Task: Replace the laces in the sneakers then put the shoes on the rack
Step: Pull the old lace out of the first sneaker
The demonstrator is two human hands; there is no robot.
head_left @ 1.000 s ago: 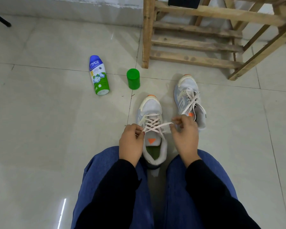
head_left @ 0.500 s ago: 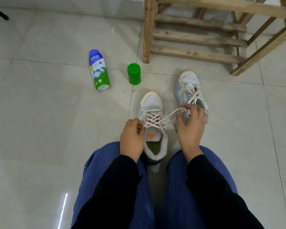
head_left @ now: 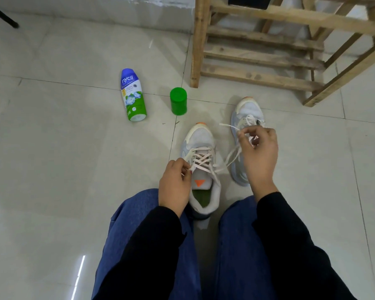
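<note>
A white and pale blue sneaker (head_left: pixel 200 139) with an orange triangle on its tongue stands on the floor between my knees, toe pointing away. Its pale lace (head_left: pixel 232 155) crosses the eyelets and runs up to the right. My left hand (head_left: pixel 175 185) pinches the lace at the shoe's left top eyelet. My right hand (head_left: pixel 259 152) is raised and pinches the lace's free end, pulled taut. The second sneaker (head_left: pixel 247 111) stands just right, laced, partly hidden behind my right hand. The wooden rack (head_left: pixel 262 57) stands beyond both shoes.
A blue, white and green powder bottle (head_left: pixel 133 96) lies on the tiled floor to the left. A green cap (head_left: pixel 178 101) stands beside it, near the rack's front left leg. A dark object (head_left: pixel 249 2) sits on the rack. A black leg (head_left: pixel 2 15) crosses the far left corner.
My right hand has lifted up and to the right, drawing the lace out longer from the near sneaker. My left hand has stayed at the shoe's left eyelets.
</note>
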